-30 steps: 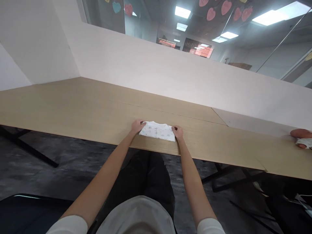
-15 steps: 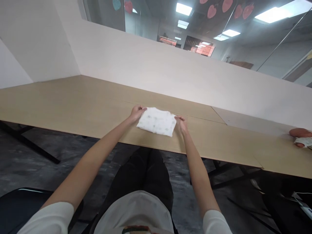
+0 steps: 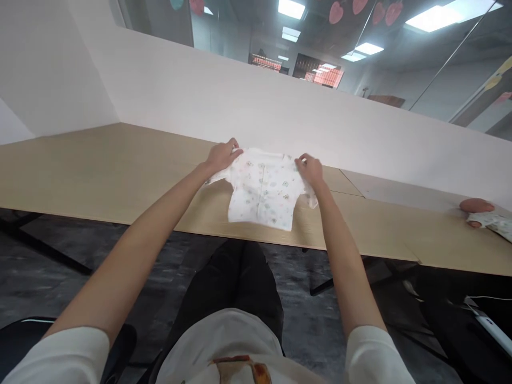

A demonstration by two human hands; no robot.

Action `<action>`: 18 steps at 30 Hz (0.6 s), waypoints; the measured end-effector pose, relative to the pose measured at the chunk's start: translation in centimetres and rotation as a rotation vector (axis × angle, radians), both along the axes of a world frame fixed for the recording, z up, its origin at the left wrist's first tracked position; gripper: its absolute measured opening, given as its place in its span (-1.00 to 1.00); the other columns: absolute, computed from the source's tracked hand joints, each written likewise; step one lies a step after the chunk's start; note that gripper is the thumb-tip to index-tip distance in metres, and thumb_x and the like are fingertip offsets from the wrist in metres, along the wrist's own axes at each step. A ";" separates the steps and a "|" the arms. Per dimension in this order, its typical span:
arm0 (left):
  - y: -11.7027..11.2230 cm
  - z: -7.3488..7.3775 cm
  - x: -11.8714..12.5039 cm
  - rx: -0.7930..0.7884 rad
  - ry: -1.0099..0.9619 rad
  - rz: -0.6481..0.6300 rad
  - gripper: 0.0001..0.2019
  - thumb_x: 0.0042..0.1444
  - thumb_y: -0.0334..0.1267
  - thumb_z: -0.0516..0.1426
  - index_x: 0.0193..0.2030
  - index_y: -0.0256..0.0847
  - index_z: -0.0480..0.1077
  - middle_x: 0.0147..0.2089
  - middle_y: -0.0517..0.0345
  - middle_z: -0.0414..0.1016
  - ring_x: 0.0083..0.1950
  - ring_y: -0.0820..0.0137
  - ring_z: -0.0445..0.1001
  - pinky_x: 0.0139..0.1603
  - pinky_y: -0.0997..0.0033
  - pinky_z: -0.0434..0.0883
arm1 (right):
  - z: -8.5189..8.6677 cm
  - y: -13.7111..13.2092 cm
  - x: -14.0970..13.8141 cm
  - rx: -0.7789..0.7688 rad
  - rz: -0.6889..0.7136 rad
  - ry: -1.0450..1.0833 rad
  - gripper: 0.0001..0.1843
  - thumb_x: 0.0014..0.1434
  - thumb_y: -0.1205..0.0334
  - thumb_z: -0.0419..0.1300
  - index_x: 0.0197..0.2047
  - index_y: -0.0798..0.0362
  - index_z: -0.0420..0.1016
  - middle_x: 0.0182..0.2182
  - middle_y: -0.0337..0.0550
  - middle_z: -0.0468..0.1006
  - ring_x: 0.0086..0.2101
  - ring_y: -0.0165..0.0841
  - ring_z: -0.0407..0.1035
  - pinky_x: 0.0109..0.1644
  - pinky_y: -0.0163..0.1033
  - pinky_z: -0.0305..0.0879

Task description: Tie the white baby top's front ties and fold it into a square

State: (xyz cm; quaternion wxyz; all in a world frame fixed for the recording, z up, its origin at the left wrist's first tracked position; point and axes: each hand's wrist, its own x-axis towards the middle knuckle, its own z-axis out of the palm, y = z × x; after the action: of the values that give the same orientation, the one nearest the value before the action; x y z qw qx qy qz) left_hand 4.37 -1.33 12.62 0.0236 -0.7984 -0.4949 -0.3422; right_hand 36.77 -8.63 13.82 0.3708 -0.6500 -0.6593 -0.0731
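Observation:
A small white baby shirt (image 3: pixel 264 189) with a scattered print hangs unfolded between my hands, above the table near its front edge. My left hand (image 3: pixel 224 156) pinches it at the left shoulder. At the opposite shoulder, my right hand (image 3: pixel 310 169) grips the cloth between thumb and fingers. Both short sleeves droop outward below the hands. A line runs down the middle of the shirt's front, and its lower hem is nearest to me.
The long wooden table (image 3: pixel 120 170) runs across the view against a white wall (image 3: pixel 180 90). At its far right lies a doll (image 3: pixel 478 207) in printed white clothing. A dark chair (image 3: pixel 24 346) stands at lower left, and a white device (image 3: pixel 494 329) with a cable lies at lower right.
The shirt was folded into a compact piece between my hands; now it hangs open at full length. Both hands have risen away from me and moved slightly farther apart.

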 end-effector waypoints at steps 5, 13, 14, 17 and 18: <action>1.2 -7.6 -0.4 -0.316 0.168 0.102 -0.60 0.17 0.08 0.09 -0.13 -0.23 0.50 -0.18 -0.08 0.57 -0.05 0.07 0.50 -0.01 0.23 0.34 | -7.6 1.6 -0.8 -0.467 -0.098 -0.173 -0.61 0.27 -0.02 0.11 -0.29 0.13 0.58 -0.41 -0.01 0.55 -0.30 -0.24 0.41 -0.19 -0.25 0.23; 1.8 -14.3 -7.7 -0.495 0.253 0.183 -0.47 -0.13 0.19 0.21 -0.18 -0.22 0.54 -0.08 -0.23 0.58 0.10 -0.11 0.43 0.23 -0.12 0.13 | -11.6 0.0 4.5 -0.664 0.061 -0.176 -0.77 0.02 0.09 0.35 -0.41 0.11 0.57 -0.41 -0.10 0.59 -0.42 -0.30 0.40 -0.35 -0.31 0.19; 1.9 -14.3 -8.7 -0.501 0.268 0.189 -0.47 -0.15 0.18 0.23 -0.18 -0.20 0.54 -0.06 -0.22 0.58 0.11 -0.10 0.43 0.23 -0.13 0.13 | -11.6 -0.2 5.4 -0.686 0.065 -0.177 -0.83 -0.02 0.17 0.37 -0.42 0.11 0.57 -0.43 -0.14 0.59 -0.42 -0.32 0.40 -0.36 -0.32 0.18; 2.2 -13.9 -11.4 -0.529 0.290 0.221 -0.53 -0.20 0.12 0.26 -0.21 -0.18 0.55 -0.08 -0.17 0.59 0.08 -0.09 0.44 0.20 -0.13 0.16 | -11.9 -0.5 7.7 -0.749 0.030 -0.214 -0.94 -0.10 0.36 0.33 -0.45 0.11 0.57 -0.49 -0.22 0.56 -0.43 -0.33 0.40 -0.37 -0.34 0.17; 2.2 -13.7 -12.0 -0.533 0.288 0.237 -0.56 -0.19 0.09 0.26 -0.23 -0.16 0.55 -0.11 -0.14 0.60 0.06 -0.07 0.45 0.19 -0.14 0.16 | -12.1 -0.6 8.2 -0.745 0.006 -0.233 -0.93 -0.10 0.39 0.32 -0.45 0.11 0.58 -0.48 -0.21 0.57 -0.42 -0.32 0.40 -0.35 -0.34 0.18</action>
State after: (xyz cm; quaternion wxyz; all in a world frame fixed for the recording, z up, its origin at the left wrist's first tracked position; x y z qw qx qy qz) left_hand -7.59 0.91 -1.13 -0.0769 -0.7534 -0.6482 -0.0789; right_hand 44.96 -9.24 1.74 0.0322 -0.7256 -0.6802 0.0993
